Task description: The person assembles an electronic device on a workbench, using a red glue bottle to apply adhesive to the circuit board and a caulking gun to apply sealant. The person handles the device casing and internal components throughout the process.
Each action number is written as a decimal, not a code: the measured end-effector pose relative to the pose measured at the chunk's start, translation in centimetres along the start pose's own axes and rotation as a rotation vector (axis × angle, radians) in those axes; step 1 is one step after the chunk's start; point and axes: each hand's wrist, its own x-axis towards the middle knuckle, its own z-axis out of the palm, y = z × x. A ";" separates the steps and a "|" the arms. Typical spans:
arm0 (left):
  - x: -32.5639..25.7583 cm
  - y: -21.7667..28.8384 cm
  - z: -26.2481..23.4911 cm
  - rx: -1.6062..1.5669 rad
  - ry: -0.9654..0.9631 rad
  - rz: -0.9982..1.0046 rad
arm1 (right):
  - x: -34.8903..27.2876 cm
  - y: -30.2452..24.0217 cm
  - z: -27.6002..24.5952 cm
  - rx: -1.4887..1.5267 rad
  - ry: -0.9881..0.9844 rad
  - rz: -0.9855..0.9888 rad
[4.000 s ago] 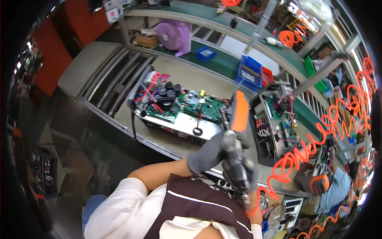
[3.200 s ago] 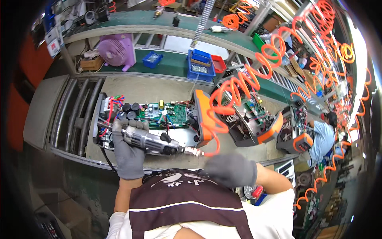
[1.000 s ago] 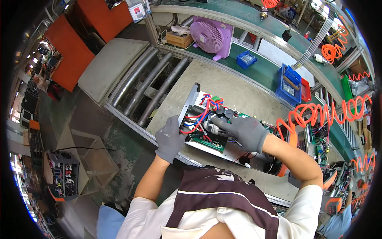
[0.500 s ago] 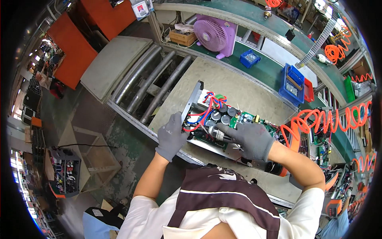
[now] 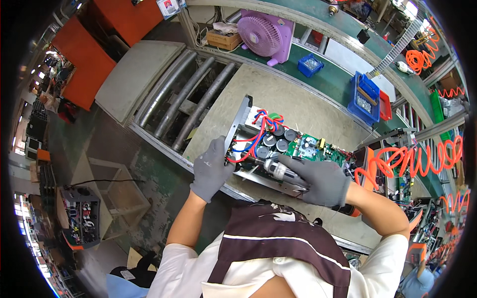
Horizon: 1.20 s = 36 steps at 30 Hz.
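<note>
Head view, knit-gloved right hand gripping metal screwdriver

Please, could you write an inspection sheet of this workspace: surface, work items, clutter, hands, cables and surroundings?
Surface: beige bench top, bare behind the unit.
Work items: open electronics chassis with green circuit board and black capacitors; powered screwdriver pointing into it.
Clutter: blue parts bins, small blue tray, purple fan on the green shelf.
Hands: left hand, grey glove, rests on the chassis's left edge; right hand, grey glove, grip closed round the screwdriver.
Cables: red and blue wires inside the chassis; orange coiled hose at the right.
Surroundings: roller conveyor at the left; orange cabinets beyond.
</note>
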 end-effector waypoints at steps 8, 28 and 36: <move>-5.5 2.1 5.0 0.028 0.573 0.180 | -2.7 0.7 -2.0 0.086 0.077 0.116; -6.1 0.6 11.7 -0.009 0.351 0.327 | 1.2 -0.5 2.5 -0.223 0.170 -0.084; -6.7 2.6 5.4 -0.017 0.663 0.098 | 1.5 -0.1 3.4 -0.267 0.238 -0.133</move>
